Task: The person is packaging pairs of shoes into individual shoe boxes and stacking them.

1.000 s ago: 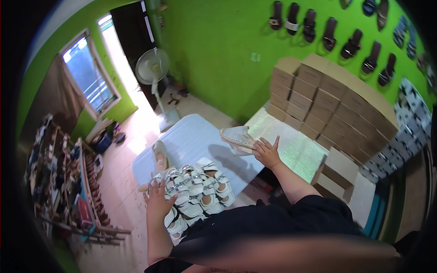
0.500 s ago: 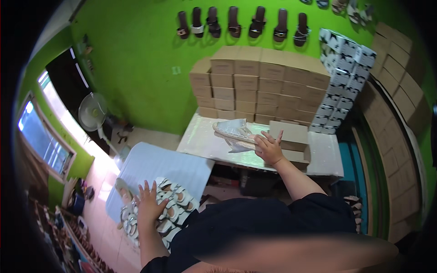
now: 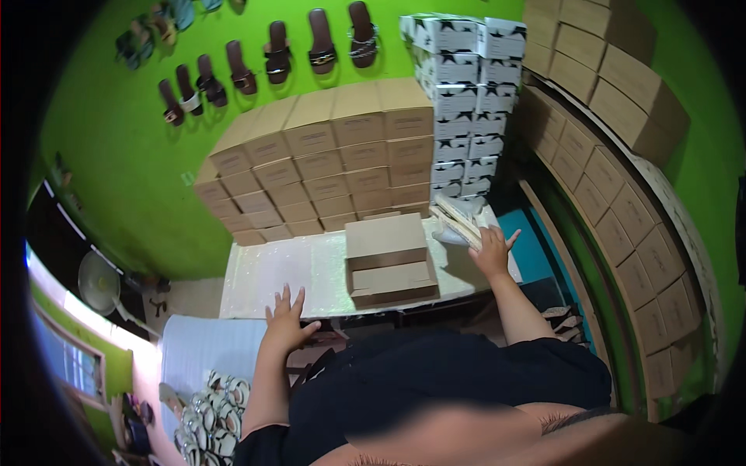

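Observation:
My right hand [image 3: 491, 252] grips the near end of a pair of pale sandals [image 3: 458, 221], at the right end of the white-covered table [image 3: 264, 268]. Whitish, thin wrapping shows about the sandals, and the fingers partly cover them. An open brown cardboard box [image 3: 391, 281] stands on the table to the left of that hand, its lid raised at the back; no contents show inside. Over the table's front edge, left of the box, my left hand [image 3: 287, 322] is open with its fingers spread and holds nothing.
Stacked brown boxes [image 3: 318, 163] line the table's back, beside a tall stack of white-and-black boxes [image 3: 458, 109]. White strappy sandals [image 3: 210, 419] lie on a pale blue padded surface [image 3: 203, 338] at lower left. Shelves with brown boxes [image 3: 614, 186] run along the right.
My right hand has carried the pale sandals from the box's left to its right, at the table's end. My left hand has left the white sandals for the table's edge. The view has turned right.

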`<state>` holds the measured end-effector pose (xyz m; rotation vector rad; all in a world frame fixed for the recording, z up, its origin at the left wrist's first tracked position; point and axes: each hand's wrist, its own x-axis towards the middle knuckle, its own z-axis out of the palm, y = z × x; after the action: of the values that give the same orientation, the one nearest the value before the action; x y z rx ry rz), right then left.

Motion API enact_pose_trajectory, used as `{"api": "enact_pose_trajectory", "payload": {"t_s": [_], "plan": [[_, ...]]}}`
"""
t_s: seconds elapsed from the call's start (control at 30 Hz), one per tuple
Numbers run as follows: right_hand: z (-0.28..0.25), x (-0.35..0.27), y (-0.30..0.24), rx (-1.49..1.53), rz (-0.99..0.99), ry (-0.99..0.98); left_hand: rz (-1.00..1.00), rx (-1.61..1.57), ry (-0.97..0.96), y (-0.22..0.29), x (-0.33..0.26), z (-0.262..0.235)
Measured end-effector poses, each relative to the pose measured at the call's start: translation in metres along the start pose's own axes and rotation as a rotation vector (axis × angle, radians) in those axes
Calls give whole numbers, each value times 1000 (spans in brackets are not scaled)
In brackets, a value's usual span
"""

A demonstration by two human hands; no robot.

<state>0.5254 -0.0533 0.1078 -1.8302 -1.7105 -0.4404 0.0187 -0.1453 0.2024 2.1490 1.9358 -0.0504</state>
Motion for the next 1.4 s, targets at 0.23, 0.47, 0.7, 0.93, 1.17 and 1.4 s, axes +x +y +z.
{"api": "enact_pose_trajectory", "payload": {"t_s": [0.23,0.47,0.7,0.93,1.17,1.4], "plan": [[90,-56,83,136,270,-193,100,52,-24,95,94,36],[125,-103,114,109,284,-293,117,111,-210,95,125,67],[126,-87,107,68,163,-248,98,149,-236,88,160,56],[114,-67,82,10,367,-270,177,193,-233,87,196,44],[109,-69,65,-13,301,-269,210,172,-292,70,213,57],[104,-72,47,-54,147,-387,214,167,-287,53,216,64]]}}
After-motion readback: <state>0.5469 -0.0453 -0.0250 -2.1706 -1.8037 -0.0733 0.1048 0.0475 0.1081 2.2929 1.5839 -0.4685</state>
